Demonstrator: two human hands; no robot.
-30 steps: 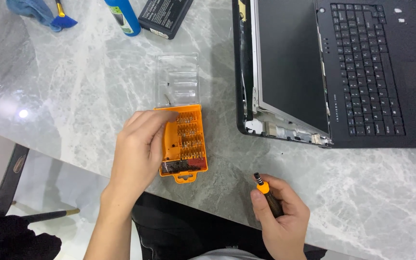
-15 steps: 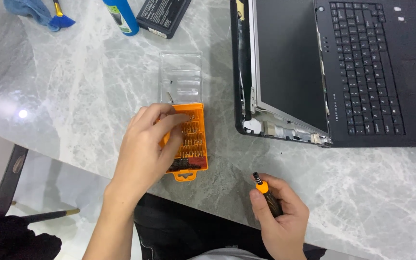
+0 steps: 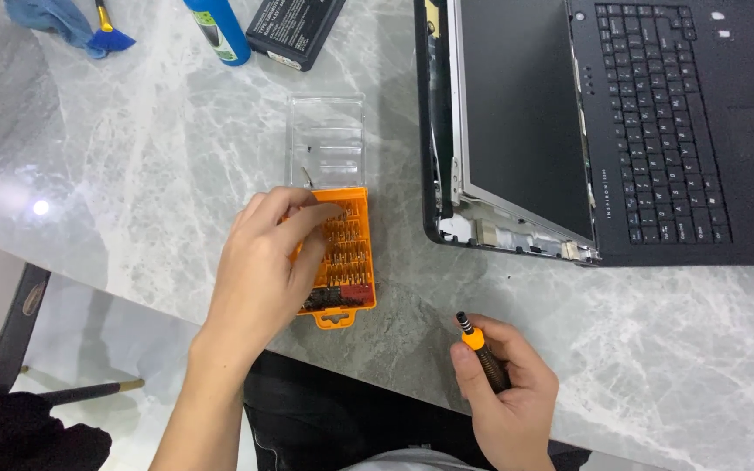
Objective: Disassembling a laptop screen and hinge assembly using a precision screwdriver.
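An orange screwdriver-bit case [image 3: 348,262] lies open on the grey marble table [image 3: 150,174], its clear lid [image 3: 326,139] folded back. My left hand [image 3: 268,262] rests over the case's left side, fingertips on the rows of bits. Whether a bit is pinched between the fingers is hidden. My right hand [image 3: 503,392] is near the table's front edge, closed around a black and orange screwdriver handle [image 3: 480,347] with its tip end pointing up and left.
A black laptop [image 3: 656,131] lies opened flat at the right, its screen bezel [image 3: 434,131] pried off the panel. A dark rectangular battery [image 3: 294,30], a blue bottle [image 3: 218,30] and a blue cloth with a brush [image 3: 71,22] sit along the far edge.
My left hand has slid up over the bit case, fingertips now on the upper rows. The right hand with the screwdriver has stayed put.
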